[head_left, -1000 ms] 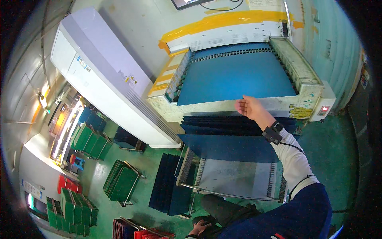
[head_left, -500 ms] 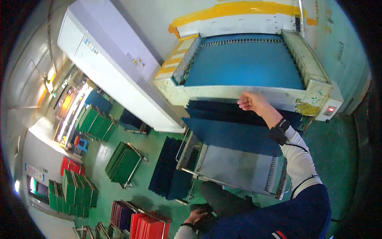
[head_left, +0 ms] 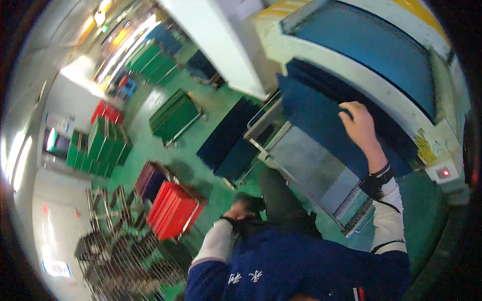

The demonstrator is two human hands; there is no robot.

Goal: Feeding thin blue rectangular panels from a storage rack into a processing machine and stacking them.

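Observation:
My right hand [head_left: 359, 128] is raised above a stack of dark blue panels [head_left: 311, 108], holding nothing, its fingers and thumb apart. Whether it touches the top panel I cannot tell. The panels stand in a metal rack cart [head_left: 314, 163] with comb-like slots along its side. Behind the cart is a pale machine [head_left: 346, 60] with a blue sheet [head_left: 371, 45] on its bed. Low by my bent leg [head_left: 281, 198] is my left hand [head_left: 241, 209], blurred, its fingers mostly hidden against something dark.
Another cart of dark blue panels [head_left: 226, 140] stands to the left, near a white column-like housing [head_left: 223, 42]. Green panels [head_left: 175, 115], red panels [head_left: 173, 208] and wire racks [head_left: 120, 263] fill the left floor. A control box [head_left: 443, 173] shows a red light.
The view has swung left and down. My right hand has drawn back from near the machine's front edge to over the panels. My left hand stays low by my leg.

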